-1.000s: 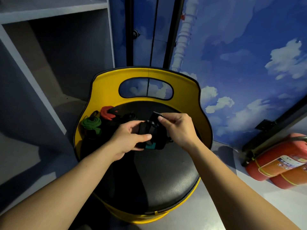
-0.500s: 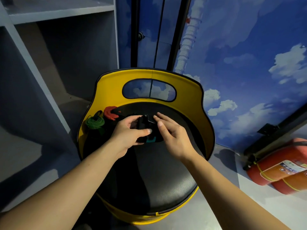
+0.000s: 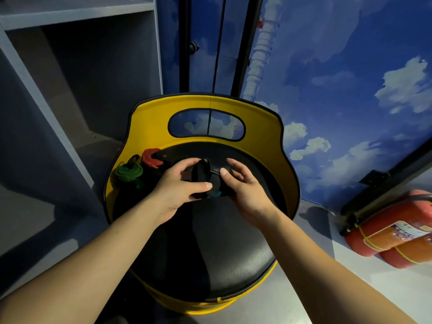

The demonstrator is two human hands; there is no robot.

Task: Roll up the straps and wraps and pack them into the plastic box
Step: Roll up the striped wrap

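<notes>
Head view: soft black fabric wrap w/ teal bit (image 3: 205, 181), half rolled, held over round black padded seat of yellow stool (image 3: 210, 253). Looks light, floppy, prob. springs loose if let go. Best hold: squeeze roll's sides, thumb on loose end. Left hand (image 3: 177, 190) grip curled round roll. Right hand (image 3: 240, 185) grip pinches flap w/ thumb. Green rolled strap (image 3: 129, 172) & red rolled strap (image 3: 151, 158) lie at seat's back left. Plastic box not seen.
</notes>
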